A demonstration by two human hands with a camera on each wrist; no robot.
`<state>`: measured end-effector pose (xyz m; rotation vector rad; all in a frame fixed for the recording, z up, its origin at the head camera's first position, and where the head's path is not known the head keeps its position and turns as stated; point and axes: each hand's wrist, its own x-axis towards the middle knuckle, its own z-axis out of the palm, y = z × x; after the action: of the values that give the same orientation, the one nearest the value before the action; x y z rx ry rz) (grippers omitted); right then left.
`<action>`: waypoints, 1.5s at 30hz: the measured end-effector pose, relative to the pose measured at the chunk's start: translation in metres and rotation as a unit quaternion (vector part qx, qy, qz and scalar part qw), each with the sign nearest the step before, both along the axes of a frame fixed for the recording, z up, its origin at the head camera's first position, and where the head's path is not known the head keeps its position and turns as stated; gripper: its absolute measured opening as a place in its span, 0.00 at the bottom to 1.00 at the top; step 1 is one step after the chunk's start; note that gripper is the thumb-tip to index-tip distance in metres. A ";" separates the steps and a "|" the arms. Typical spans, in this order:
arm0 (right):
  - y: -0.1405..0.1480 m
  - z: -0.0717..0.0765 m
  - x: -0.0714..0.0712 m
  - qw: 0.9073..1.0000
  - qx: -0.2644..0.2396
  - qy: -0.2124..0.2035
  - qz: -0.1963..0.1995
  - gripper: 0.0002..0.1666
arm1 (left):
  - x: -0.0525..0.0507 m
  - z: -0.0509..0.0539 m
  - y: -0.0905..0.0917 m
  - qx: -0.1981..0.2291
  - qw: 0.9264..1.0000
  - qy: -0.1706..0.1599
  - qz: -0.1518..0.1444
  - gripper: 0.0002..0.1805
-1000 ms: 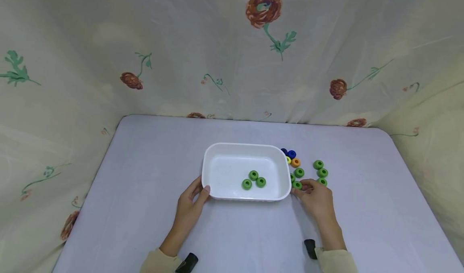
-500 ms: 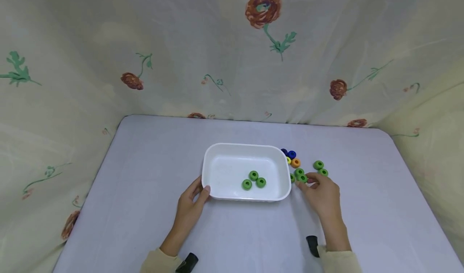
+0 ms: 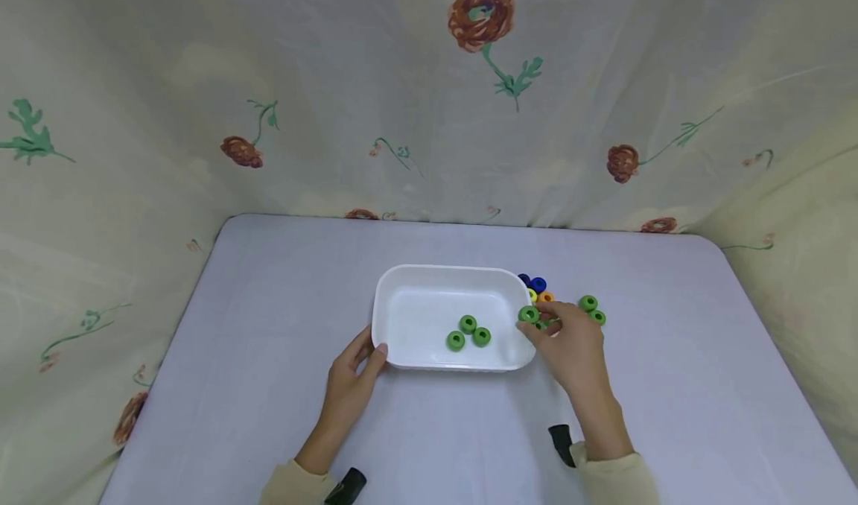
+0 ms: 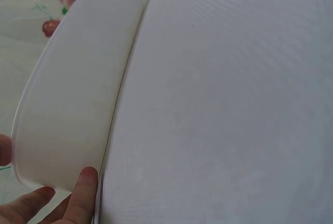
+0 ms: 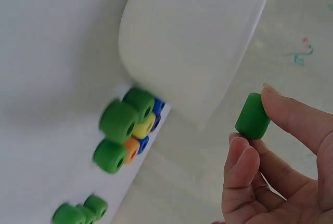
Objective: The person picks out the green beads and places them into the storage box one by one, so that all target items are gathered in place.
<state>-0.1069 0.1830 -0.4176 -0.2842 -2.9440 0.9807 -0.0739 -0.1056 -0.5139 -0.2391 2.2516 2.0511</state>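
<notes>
The white tray (image 3: 415, 307) holds three green beads (image 3: 468, 324) on its floor. At its near left corner my left hand (image 3: 348, 386) grips the rim, thumb on the edge; in the left wrist view fingertips (image 4: 86, 182) touch the tray's outer wall. My right hand (image 3: 576, 348) pinches one green bead (image 3: 528, 314) between thumb and fingers, raised over the tray's right rim. In the right wrist view the pinched bead (image 5: 253, 116) is held clear of the others, and several green beads (image 5: 118, 121) lie beside the tray.
Blue beads (image 3: 538, 285), a yellow one (image 5: 144, 126) and an orange one (image 3: 546, 296) sit by the tray's right end. Farther right lie more green beads (image 3: 588, 303). A flowered cloth (image 3: 415, 103) hangs behind the table (image 3: 281, 267).
My right hand has lifted a green bead and moved left to the tray's rim. Earlier it moved another green bead up against those beside the tray. My left hand stays in place.
</notes>
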 end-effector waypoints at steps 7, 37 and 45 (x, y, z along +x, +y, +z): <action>-0.025 -0.014 -0.011 0.999 0.015 0.007 0.051 0.23 | -0.001 0.001 -0.001 0.002 1.000 -0.003 0.003 0.30; -0.044 -0.034 -0.041 0.991 0.051 -0.095 0.075 0.23 | -0.001 0.000 0.000 -0.004 1.000 0.001 0.005 0.31; -0.046 -0.037 -0.048 0.988 0.043 -0.121 0.084 0.23 | -0.001 0.000 0.000 -0.001 1.000 -0.001 0.003 0.31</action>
<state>-0.1551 0.1375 -0.4551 -0.1645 -3.2669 0.8910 -0.0749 -0.1056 -0.5141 -0.2476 2.2547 2.0509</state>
